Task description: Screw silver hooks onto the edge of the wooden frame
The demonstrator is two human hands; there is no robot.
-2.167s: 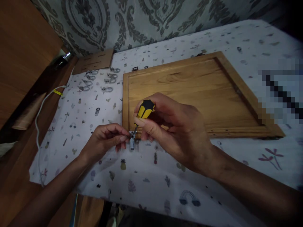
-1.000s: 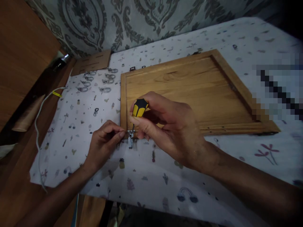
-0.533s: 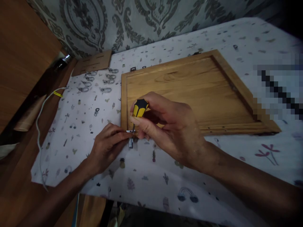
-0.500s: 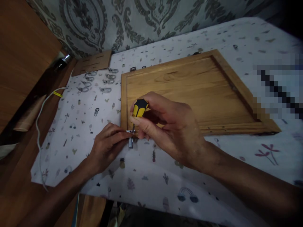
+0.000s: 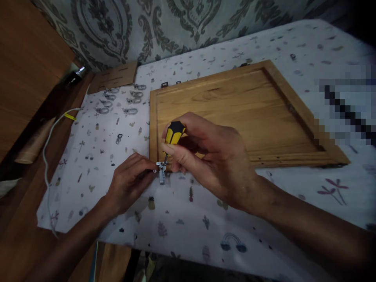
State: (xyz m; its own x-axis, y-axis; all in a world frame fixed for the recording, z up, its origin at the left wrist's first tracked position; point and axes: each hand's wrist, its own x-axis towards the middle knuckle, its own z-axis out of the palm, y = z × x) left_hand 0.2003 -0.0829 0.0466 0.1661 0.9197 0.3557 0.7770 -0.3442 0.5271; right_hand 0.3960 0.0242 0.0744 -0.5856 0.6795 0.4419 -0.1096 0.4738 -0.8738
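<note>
The cloth [image 5: 182, 211] bears the panel [image 5: 235, 105]. The right hand [image 5: 214, 156] is closed, the left hand [image 5: 127, 184] curled. The screwdriver [image 5: 175, 132], in the right grip, points down to the hinge [image 5: 161, 177] at the panel's near left corner. Whether the left pinches a tiny ring [image 5: 154, 171], I cannot tell.

Your screwdriver [image 5: 175, 134] leans over a silver hinge [image 5: 161, 177] at a wooden panel [image 5: 223, 109].
You have the screwdriver's stubby yellow-and-black handle up, slightly tilted, its shaft running down to the hinge; the T-shaped hinge sits by the panel's near left corner, arm pointing towards you; the framed brown panel lies flat.
</note>
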